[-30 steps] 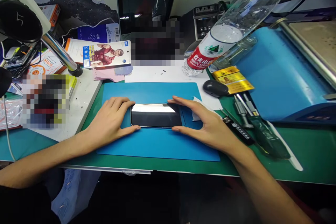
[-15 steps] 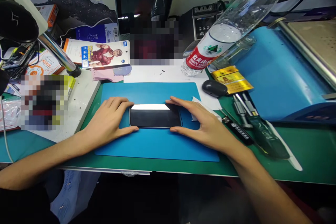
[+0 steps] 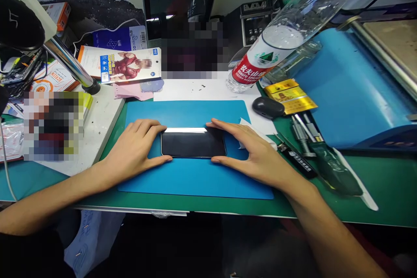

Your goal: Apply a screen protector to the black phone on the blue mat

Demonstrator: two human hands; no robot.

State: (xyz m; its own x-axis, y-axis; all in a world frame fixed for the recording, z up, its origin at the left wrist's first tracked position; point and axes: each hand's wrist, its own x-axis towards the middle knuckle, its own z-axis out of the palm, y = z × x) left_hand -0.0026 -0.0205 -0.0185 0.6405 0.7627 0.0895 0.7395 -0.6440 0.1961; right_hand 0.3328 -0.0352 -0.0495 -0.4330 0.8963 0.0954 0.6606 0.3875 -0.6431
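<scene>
A smartphone point(image 3: 193, 143) with a dark screen lies sideways on a blue mat point(image 3: 195, 178), a bright band of reflected light along its far edge. My left hand point(image 3: 138, 145) grips its left end, thumb at the near corner and fingers at the far one. At the other end my right hand point(image 3: 250, 150) does the same, thumb on the near edge and fingertips along the far edge. The phone's middle is uncovered between the two hands. A crumpled white tissue point(image 3: 259, 132) lies just behind my right hand.
A large water bottle point(image 3: 250, 65) stands at the back right. Beside it are a black oval case point(image 3: 268, 107), a gold pack point(image 3: 289, 95) and several tools near a green-handled one point(image 3: 339, 173). A blue machine point(image 3: 355, 108) fills the right; a metal post point(image 3: 70, 63) rises left.
Both hands keep the same hold on the phone, which stays in place on the mat. Only the camera view has shifted slightly.
</scene>
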